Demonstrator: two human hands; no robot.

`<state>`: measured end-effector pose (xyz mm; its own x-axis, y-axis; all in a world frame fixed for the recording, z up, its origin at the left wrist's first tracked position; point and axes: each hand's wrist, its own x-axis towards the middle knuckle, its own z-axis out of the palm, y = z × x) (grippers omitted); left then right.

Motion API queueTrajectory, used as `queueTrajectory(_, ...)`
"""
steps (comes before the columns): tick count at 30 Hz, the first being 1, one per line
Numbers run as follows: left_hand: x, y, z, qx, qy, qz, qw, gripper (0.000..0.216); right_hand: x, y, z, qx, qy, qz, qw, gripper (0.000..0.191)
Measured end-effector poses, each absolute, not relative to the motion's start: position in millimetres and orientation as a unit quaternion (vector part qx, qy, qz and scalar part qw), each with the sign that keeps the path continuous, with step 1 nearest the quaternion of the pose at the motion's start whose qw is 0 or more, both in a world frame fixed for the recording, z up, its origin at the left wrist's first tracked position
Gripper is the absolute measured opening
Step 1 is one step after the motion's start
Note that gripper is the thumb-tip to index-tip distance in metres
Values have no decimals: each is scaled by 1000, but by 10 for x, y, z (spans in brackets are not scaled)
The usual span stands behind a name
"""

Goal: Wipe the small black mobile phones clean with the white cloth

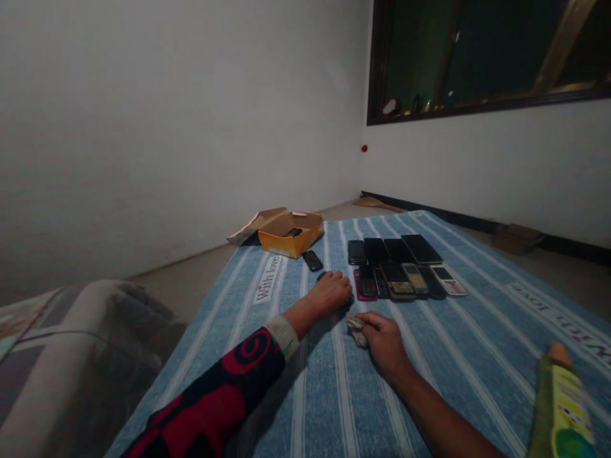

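My left hand [334, 292], below a patterned red and dark sleeve, curls over a dark mobile phone [321, 276] on the striped cloth; most of that phone is hidden. Close by, my right hand [382, 337] pinches a crumpled greyish cloth [357, 331]. Just right of my left hand lies a row of keypad phones, among them a pink-edged phone [366, 283], a gold-framed phone [400, 281] and a white phone [449, 281]. Behind them lies a row of dark phones [422, 249]. Another black phone [313, 260] rests by the box.
An open orange cardboard box [281, 245] with dark items inside stands at the far left of the blue striped cloth [315, 407]. A yellow-green item with a cartoon face [568, 413] is at the lower right. A grey draped cover [86, 369] is on the left.
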<state>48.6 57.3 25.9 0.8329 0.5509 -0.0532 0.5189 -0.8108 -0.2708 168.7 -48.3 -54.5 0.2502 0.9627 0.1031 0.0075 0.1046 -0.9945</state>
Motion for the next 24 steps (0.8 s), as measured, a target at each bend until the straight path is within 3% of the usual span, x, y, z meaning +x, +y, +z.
queueTrajectory(6,577,682,250,-963,-196,86,166,20,1678,-457,-501,-531,-430,426,593,24)
queueTrajectory(13,515,718,155,-964,-224,46,133,23,1670,-454,-431,-524,-420,434,601,26)
queueTrajectory(21,381,556,77,-836,-543,-77,26,25,1670,-452,-444,-525,-404,449,599,23)
queueTrajectory(24,478,470,49,-775,-625,-92,-25,39,1668,-443,-475,-521,-406,446,605,22)
